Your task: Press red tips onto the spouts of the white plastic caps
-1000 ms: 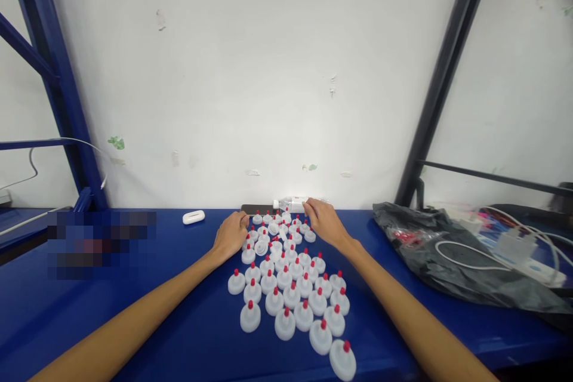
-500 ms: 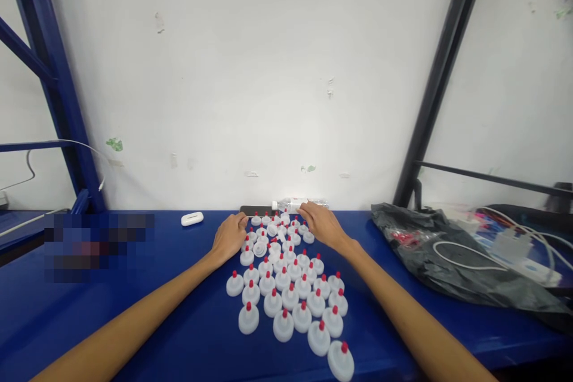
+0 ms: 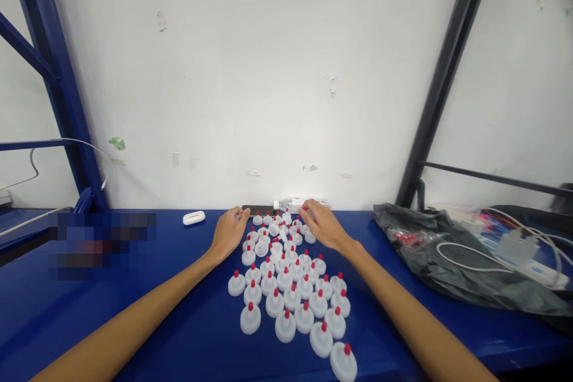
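Observation:
Many white, translucent bottle caps with red tips stand in a loose cluster on the blue table. A few white caps or parts without a visible red tip lie in the far part of the cluster. My left hand is at the cluster's far left, its fingers pinched together; what they hold is too small to make out. At the far right, my right hand is closed, and a small red tip shows at its thumb and forefinger. Its fingers partly cover a clear plastic bottle lying behind.
A dark phone and the plastic bottle lie against the wall. A white oval case sits left of my left hand. On the right are a black plastic bag, white cables and a power strip. Blue and black posts frame the table.
Both hands stay at the cluster's far end with small finger movements. A red tip now shows at my right fingertips. The whole view has shifted slightly; the standing caps keep their arrangement.

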Demonstrator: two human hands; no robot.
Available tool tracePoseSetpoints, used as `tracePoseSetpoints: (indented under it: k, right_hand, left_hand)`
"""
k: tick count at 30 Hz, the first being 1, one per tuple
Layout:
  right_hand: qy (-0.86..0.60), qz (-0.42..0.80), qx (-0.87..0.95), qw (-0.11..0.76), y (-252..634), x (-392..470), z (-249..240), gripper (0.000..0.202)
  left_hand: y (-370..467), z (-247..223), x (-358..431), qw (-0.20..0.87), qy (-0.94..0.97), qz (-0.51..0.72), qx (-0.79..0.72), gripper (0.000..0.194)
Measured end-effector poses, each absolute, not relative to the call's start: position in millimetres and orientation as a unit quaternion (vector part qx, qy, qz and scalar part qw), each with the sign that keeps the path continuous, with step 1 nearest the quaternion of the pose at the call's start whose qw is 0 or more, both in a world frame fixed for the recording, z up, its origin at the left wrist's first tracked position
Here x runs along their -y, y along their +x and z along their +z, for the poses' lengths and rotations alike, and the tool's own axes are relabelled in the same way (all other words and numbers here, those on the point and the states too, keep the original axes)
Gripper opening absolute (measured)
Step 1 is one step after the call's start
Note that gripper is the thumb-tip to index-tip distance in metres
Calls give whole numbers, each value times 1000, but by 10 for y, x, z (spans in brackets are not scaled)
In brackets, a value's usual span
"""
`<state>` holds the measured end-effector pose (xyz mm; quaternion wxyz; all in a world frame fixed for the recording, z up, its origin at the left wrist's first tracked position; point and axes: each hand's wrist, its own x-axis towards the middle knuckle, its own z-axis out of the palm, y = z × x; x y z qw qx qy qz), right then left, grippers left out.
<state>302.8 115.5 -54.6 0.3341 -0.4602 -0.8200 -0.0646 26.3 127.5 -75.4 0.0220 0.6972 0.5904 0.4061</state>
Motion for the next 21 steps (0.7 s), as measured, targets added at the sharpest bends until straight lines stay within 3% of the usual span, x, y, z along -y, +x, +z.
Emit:
tracePoseSetpoints:
  k: [4,9,13,21]
  right_hand:
    - [-426,-28,838,341,2988,-1081,-530,14]
    - [-390,-19,854,344,2934,-1094,-554,31]
    - [-365,-18,858,361,2899,-1092,-546,36]
    - [-354,3,865,355,2785,-923,-453,25]
  left_hand:
    - [284,-609,-1145,-38,721,415,-553,46]
    - [251,-507,-1019,-105,801,362,-464,32]
    - [259,-497,-980,-119,844,302,-427,35]
    - [298,-444,-869,-118,884,243,-381,39]
